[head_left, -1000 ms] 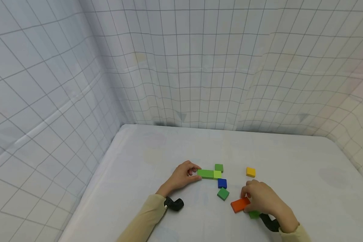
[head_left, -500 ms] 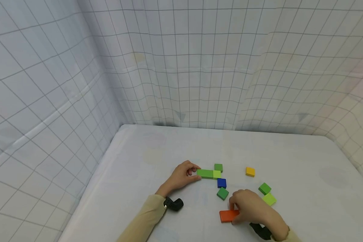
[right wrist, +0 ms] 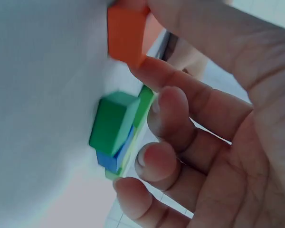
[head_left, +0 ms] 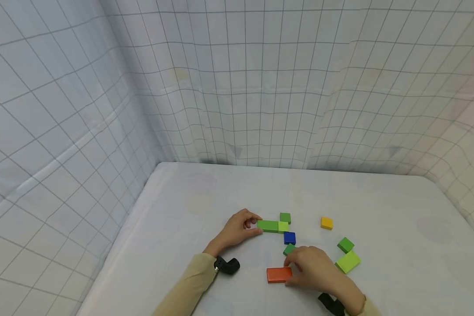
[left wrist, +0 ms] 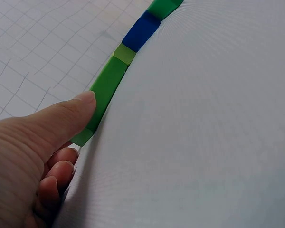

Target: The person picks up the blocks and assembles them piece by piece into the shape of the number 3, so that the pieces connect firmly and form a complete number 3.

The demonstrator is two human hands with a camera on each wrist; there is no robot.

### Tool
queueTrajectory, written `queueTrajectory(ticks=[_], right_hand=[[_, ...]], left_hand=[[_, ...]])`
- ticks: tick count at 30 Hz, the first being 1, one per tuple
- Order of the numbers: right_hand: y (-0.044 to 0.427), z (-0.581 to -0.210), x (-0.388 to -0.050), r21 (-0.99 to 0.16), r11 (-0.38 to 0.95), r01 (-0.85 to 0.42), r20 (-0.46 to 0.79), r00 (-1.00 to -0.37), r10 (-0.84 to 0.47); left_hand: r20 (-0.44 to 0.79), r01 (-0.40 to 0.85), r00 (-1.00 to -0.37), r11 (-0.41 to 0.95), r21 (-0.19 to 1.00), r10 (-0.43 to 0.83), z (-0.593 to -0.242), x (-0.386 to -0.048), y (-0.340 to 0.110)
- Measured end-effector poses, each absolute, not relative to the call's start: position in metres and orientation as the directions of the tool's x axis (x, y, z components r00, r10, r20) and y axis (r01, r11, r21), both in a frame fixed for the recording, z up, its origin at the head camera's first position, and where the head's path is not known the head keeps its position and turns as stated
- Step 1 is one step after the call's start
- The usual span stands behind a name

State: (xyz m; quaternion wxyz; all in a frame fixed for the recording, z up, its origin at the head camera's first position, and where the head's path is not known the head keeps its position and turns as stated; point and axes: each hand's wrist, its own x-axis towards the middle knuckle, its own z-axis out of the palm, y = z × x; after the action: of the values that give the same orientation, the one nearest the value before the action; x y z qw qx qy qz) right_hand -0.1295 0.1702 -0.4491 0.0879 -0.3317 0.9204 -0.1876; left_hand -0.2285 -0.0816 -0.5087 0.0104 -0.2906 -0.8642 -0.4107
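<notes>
Head view: the orange block (head_left: 277, 275) has moved leftward over the white worktop (head_left: 205, 193), gripped in the right hand (head_left: 314, 270), so it now lies closer to the left hand (head_left: 237, 228). The blue block (head_left: 289, 238) and dark green block (head_left: 289, 249) lie beyond it. A yellow block (head_left: 326, 223) and a lime block (head_left: 348, 262) lie apart on the right. Gridded cloth (head_left: 237, 87) hangs behind and to the left.

Left wrist view: thumb and fingers pinch the long green block (left wrist: 107, 88) near its end.

Right wrist view: thumb and forefinger nip the orange block, the other fingers loosely bent; blur leaves it unclear whether the block touches the worktop.
</notes>
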Motion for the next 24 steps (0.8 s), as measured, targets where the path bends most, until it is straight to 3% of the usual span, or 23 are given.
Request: queueTrajectory(ticks=[7,14,24], right_hand=[[0.176,-0.448,-0.132,-0.412,0.702,-0.581,-0.026,-0.763,-0.646],[0.171,-0.452,-0.134,-0.409,0.699,-0.587,0.016,-0.770,-0.637],[0.162,-0.462,-0.141,-0.342,0.743,-0.575,0.094,-0.808,-0.582]], left_hand=[[0.339,0.585,-0.789,0.460,0.668,0.512,-0.510,-0.228,-0.082],[0.264,0.517,-0.829,0.498,0.696,0.492,-0.507,-0.227,-0.081],[0.245,0.505,-0.837,0.521,0.688,0.489,-0.507,-0.227,-0.080]])
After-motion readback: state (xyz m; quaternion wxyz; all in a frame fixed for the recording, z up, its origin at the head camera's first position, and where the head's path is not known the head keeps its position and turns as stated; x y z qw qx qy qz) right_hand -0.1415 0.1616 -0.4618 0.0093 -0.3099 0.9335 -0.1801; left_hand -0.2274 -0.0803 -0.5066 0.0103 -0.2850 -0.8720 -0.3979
